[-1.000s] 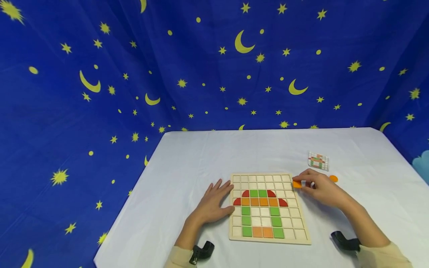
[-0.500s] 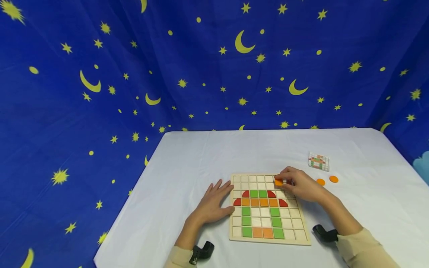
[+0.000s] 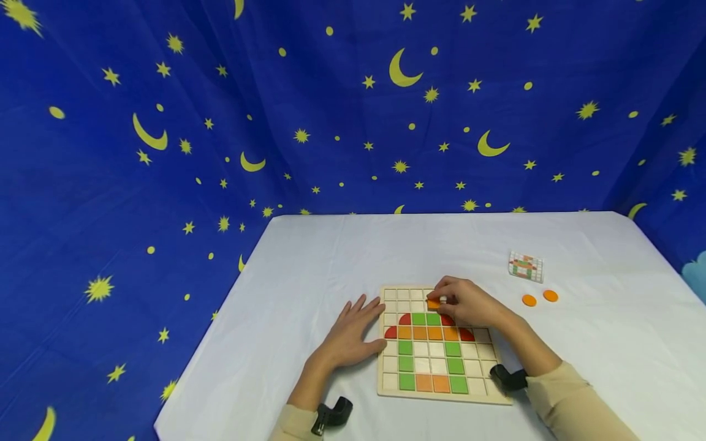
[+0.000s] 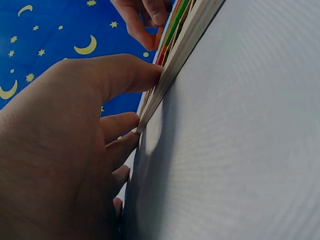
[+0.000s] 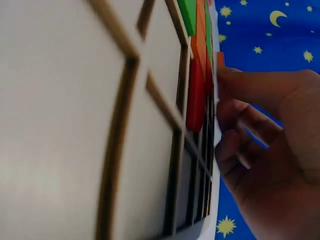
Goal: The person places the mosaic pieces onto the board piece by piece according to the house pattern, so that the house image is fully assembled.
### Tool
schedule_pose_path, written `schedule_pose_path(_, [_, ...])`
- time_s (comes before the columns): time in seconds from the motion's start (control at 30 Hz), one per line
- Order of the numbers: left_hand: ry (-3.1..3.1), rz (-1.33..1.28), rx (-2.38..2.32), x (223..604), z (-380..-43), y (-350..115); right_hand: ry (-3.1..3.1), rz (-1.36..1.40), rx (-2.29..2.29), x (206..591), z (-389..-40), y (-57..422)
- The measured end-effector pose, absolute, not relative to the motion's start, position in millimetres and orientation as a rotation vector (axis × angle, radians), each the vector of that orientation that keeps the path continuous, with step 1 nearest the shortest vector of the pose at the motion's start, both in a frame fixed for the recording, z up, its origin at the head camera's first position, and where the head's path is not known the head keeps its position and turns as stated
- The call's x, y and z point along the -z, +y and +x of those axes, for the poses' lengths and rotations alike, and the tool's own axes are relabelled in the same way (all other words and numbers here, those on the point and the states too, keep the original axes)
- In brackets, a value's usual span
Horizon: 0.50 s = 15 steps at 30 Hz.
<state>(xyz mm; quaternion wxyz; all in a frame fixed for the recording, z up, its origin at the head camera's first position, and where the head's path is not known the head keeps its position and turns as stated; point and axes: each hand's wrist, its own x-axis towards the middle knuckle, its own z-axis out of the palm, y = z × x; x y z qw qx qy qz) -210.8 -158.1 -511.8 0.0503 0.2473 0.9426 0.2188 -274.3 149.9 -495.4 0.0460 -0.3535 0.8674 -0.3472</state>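
Observation:
A wooden grid board lies on the table, with green, orange and red tiles set in its cells as a mushroom-like figure. Between thumb and fingers my right hand pinches an orange square tile, just above the figure's green top row. In the right wrist view that tile shows only as a sliver beyond the thumb. Fingers spread, my left hand rests at the board's left edge. The left wrist view has its thumb and fingertips touching the board's rim.
Two round orange pieces lie on the white table right of the board. Behind them is a small card printed with a coloured grid pattern. A blue curtain with stars and moons hangs behind and beside the table.
My right hand has carried the orange tile leftward from the board's right edge to above the figure. The round orange pieces are uncovered now. The left hand has stayed put.

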Motion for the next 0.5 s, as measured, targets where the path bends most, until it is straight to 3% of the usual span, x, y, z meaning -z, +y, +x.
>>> schedule_pose_path(0.5, [2.869, 0.751, -0.663, 513.4, -211.7, -158.6, 2.609, -1.011, 1.043, 499.9, -273.2, 146.2])
